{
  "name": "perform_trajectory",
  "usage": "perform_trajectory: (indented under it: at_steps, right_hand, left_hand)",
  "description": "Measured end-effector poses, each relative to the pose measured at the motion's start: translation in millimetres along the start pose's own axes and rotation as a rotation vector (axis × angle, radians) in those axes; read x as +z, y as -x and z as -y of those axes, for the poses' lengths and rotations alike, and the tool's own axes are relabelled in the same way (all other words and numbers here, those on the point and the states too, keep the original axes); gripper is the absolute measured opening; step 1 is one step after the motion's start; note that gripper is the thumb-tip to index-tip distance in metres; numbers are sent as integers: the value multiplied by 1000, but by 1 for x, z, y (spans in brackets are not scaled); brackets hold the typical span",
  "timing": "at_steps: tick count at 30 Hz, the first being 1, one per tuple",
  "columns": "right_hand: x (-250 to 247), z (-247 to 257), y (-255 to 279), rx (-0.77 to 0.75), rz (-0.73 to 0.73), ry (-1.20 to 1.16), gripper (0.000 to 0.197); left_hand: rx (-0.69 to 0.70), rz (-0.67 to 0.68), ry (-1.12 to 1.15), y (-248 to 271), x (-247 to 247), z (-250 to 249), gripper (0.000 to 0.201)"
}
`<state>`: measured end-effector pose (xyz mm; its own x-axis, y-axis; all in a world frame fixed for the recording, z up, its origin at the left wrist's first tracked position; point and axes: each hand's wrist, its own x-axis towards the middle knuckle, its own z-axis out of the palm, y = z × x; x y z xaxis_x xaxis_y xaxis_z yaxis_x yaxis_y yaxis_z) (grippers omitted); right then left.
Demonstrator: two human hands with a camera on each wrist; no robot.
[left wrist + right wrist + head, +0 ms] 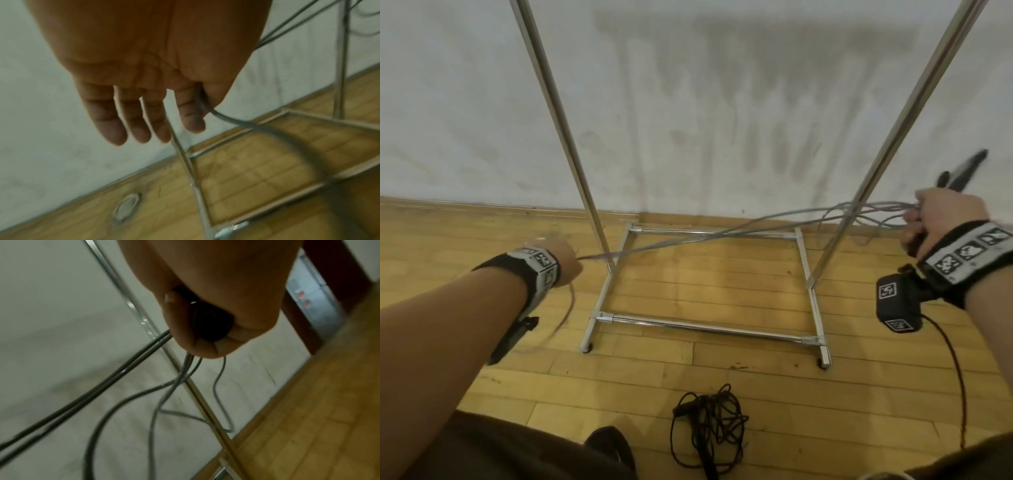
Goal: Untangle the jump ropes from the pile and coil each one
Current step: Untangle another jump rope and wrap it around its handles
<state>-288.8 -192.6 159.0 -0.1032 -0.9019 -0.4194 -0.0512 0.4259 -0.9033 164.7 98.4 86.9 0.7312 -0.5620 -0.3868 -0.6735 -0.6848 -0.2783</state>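
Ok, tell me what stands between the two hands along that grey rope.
The grey rope runs taut from the left hand to the right hand. It appears to pass in front of the rack's left pole; whether it clears the right pole is unclear.

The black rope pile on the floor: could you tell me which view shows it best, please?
The head view: the black rope pile lies fully visible on the wooden floor. Neither wrist view shows it.

left hand (144,65) fingers straight, right hand (207,308) fisted
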Motion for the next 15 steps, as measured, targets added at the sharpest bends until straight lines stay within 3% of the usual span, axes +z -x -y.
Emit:
perform_trajectory:
  at_steps: [3, 5, 7, 10, 11, 13, 15]
  right_hand:
    - [32, -10, 24, -57, 223, 191, 20]
    - [51, -18, 45, -74, 365, 409, 17]
    - [67, -26, 63, -134, 467, 520, 18]
    - [90, -30, 91, -214, 541, 556, 20]
    - [96, -30, 100, -230, 577, 550, 23]
    - [105, -32, 118, -296, 649, 586, 24]
    - [110, -34, 136, -377, 702, 632, 21]
  left_hand:
    - [16, 222, -217, 2, 5, 4, 59]
    - [107, 296, -136, 10, -4, -7, 84]
    - [246, 203, 53, 26, -22, -29, 96]
    - [465, -23, 444, 54, -55, -73, 67]
    - [502, -1, 668, 64, -64, -89, 62]
    - [546, 176, 1097, 84, -76, -119, 61]
    - [596, 347, 1325, 103, -85, -141, 68]
